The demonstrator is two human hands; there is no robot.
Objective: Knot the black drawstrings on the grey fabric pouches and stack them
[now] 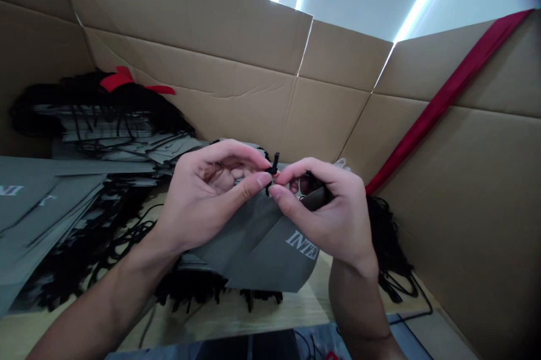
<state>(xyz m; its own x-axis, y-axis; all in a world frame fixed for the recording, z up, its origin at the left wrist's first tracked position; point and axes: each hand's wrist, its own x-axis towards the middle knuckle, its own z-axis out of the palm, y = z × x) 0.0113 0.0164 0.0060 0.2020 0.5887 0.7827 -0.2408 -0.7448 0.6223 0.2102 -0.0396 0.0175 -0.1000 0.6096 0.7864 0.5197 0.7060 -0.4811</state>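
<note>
In the middle of the head view, both hands meet over a grey sheet-like piece (270,247) printed with white letters that begin "INTE". My left hand (215,196) pinches a short black cord (275,164) between thumb and index finger. From the other side, my right hand (327,202) closes thumb and fingertip on the same cord, right beside the left fingertips. The cord looks knotted or crossed there, and one end sticks up. Part of the grey piece's upper edge is hidden behind the hands.
Stacked grey pieces with black cords (63,219) lie on the left, with another cord-covered stack (105,123) and a red strip (118,79) behind. Black cords (384,241) lie at right. Cardboard walls (236,84) surround the wooden table (203,320); a dark red band (448,101) crosses the right wall.
</note>
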